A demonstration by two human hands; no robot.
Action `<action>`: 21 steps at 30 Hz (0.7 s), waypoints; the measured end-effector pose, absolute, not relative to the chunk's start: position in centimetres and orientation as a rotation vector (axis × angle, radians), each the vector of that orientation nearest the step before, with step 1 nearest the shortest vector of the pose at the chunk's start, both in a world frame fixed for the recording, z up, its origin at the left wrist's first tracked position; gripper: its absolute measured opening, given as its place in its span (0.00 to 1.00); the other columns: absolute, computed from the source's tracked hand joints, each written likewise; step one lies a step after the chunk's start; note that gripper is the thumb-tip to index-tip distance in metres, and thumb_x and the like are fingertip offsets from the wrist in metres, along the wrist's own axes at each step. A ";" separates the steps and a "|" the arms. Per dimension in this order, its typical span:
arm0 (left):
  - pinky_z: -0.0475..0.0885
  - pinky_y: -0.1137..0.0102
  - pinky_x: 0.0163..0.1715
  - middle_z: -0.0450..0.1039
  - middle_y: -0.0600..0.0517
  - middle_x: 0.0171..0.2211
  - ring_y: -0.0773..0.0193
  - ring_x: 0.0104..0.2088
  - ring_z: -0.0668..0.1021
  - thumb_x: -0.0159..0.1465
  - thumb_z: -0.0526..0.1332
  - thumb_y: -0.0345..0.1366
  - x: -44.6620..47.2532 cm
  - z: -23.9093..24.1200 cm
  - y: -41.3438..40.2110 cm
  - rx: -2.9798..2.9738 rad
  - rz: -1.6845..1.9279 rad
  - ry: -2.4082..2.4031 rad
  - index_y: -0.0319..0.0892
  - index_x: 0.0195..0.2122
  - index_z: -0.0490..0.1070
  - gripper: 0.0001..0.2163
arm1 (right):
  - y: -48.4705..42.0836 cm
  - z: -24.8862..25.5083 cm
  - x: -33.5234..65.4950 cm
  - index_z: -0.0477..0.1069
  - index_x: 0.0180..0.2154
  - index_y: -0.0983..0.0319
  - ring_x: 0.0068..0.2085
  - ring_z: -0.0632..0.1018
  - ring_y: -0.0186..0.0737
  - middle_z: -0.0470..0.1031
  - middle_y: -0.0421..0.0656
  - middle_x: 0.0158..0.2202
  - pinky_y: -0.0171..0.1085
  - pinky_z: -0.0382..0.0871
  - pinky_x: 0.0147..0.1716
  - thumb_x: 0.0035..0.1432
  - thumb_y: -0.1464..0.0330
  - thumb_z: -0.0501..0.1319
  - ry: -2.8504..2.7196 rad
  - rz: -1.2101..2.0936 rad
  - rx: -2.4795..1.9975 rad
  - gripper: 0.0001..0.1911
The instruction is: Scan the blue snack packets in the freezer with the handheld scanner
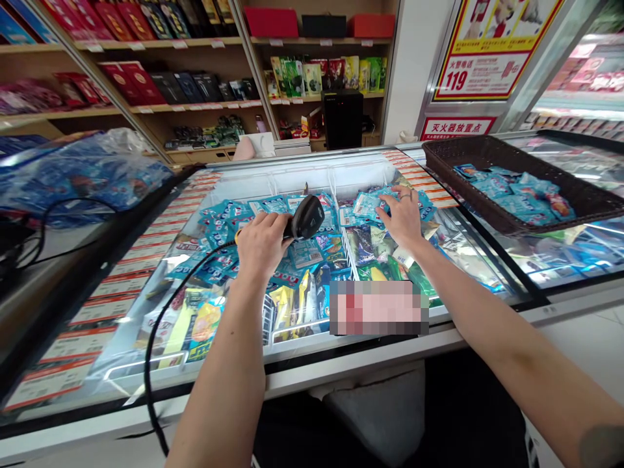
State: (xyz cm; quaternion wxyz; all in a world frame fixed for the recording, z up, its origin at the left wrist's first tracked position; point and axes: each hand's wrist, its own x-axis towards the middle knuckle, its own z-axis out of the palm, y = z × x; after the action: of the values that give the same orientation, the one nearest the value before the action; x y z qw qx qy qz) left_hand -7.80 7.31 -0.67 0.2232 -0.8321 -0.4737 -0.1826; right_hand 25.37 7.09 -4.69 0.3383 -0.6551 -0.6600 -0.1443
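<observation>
My left hand is wrapped round the handle of a black barcode scanner, whose cable runs down toward me. The scanner's head points right, above a spread of light-blue packets on the freezer's glass top. To the right, my right hand reaches over a smaller group of blue packets, fingers apart and bent, with a ring on one finger. Its fingertips are at the packets; whether they touch one is hard to see. White barcode labels show on some packets.
A brown woven basket with several blue packets sits at the right. Clear plastic bags of blue packets lie at the left. Shelves of boxed and bagged goods and a black device stand behind. The freezer's front rim is nearest me.
</observation>
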 end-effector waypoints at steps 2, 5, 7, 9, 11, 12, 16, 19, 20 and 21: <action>0.66 0.60 0.39 0.76 0.44 0.40 0.47 0.46 0.75 0.63 0.62 0.39 -7.8 -0.6 7.3 -2.282 -0.490 -1.319 0.43 0.52 0.70 0.16 | 6.7 -4.6 24.8 0.75 0.54 0.56 0.59 0.64 0.58 0.66 0.51 0.60 0.56 0.58 0.57 0.65 0.58 0.56 -1.858 -0.432 -1.664 0.20; 0.65 0.60 0.39 0.76 0.44 0.41 0.47 0.47 0.75 0.63 0.62 0.39 -8.0 -0.6 7.3 -2.257 -0.491 -1.343 0.44 0.52 0.69 0.16 | 6.6 -4.7 24.2 0.73 0.56 0.50 0.61 0.64 0.54 0.69 0.43 0.61 0.60 0.48 0.62 0.66 0.58 0.56 -2.141 -0.478 -1.540 0.19; 0.65 0.60 0.40 0.76 0.44 0.41 0.46 0.47 0.74 0.62 0.63 0.39 -8.3 -0.6 7.3 -2.238 -0.501 -1.370 0.44 0.52 0.69 0.17 | 6.7 -4.8 24.0 0.73 0.55 0.49 0.60 0.65 0.52 0.71 0.41 0.60 0.62 0.41 0.64 0.66 0.60 0.56 -2.234 -0.497 -1.517 0.18; 0.65 0.60 0.40 0.76 0.44 0.42 0.46 0.47 0.74 0.61 0.63 0.38 -8.6 -0.6 7.4 -2.216 -0.516 -1.410 0.44 0.51 0.69 0.17 | 6.9 -5.0 24.1 0.73 0.55 0.49 0.59 0.66 0.51 0.72 0.41 0.59 0.64 0.39 0.64 0.66 0.63 0.57 -2.225 -0.509 -1.550 0.18; 0.66 0.60 0.40 0.76 0.44 0.42 0.46 0.47 0.74 0.61 0.64 0.38 -8.8 -0.7 7.5 -2.190 -0.531 -1.452 0.44 0.51 0.69 0.17 | 7.1 -5.2 24.3 0.73 0.55 0.51 0.58 0.67 0.51 0.72 0.42 0.59 0.64 0.39 0.64 0.66 0.64 0.56 -2.182 -0.526 -1.593 0.17; 0.66 0.60 0.40 0.76 0.44 0.42 0.46 0.47 0.74 0.61 0.64 0.38 -9.0 -0.7 7.5 -2.178 -0.539 -1.469 0.45 0.51 0.69 0.17 | 7.2 -5.2 24.4 0.74 0.54 0.52 0.59 0.67 0.52 0.72 0.42 0.59 0.64 0.39 0.64 0.66 0.64 0.56 -2.159 -0.537 -1.614 0.17; 0.66 0.59 0.40 0.76 0.43 0.43 0.46 0.47 0.74 0.61 0.63 0.37 -9.3 -0.7 7.6 -2.151 -0.578 -1.509 0.44 0.51 0.69 0.17 | 7.4 -5.4 25.0 0.74 0.53 0.55 0.60 0.66 0.54 0.72 0.45 0.59 0.66 0.40 0.64 0.66 0.65 0.55 -2.095 -0.546 -1.683 0.17; 0.67 0.59 0.40 0.76 0.43 0.43 0.45 0.48 0.74 0.61 0.63 0.37 -9.4 -0.6 7.5 -2.143 -0.603 -1.524 0.44 0.51 0.69 0.17 | 7.3 -5.4 24.8 0.74 0.54 0.56 0.62 0.65 0.56 0.72 0.47 0.60 0.67 0.38 0.64 0.66 0.63 0.54 -2.081 -0.523 -1.673 0.18; 0.67 0.59 0.40 0.76 0.43 0.43 0.45 0.48 0.74 0.61 0.63 0.38 -9.4 -0.6 7.5 -2.141 -0.607 -1.524 0.44 0.51 0.70 0.16 | 7.2 -5.3 24.6 0.74 0.54 0.56 0.62 0.65 0.56 0.71 0.47 0.60 0.67 0.38 0.64 0.67 0.62 0.53 -2.091 -0.513 -1.650 0.18; 0.67 0.59 0.41 0.76 0.43 0.43 0.45 0.48 0.74 0.61 0.63 0.38 -9.4 -0.6 7.5 -2.139 -0.608 -1.522 0.44 0.50 0.70 0.16 | 7.2 -5.2 24.2 0.73 0.55 0.57 0.63 0.64 0.56 0.71 0.47 0.60 0.67 0.37 0.64 0.68 0.61 0.53 -2.113 -0.499 -1.618 0.19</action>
State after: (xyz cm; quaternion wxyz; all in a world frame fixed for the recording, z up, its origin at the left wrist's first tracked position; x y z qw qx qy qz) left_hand -9.39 7.46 -0.56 0.2215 -0.7741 -0.5508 -0.2201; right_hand 24.23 7.16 -5.22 0.2153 -0.5836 -0.7621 -0.1798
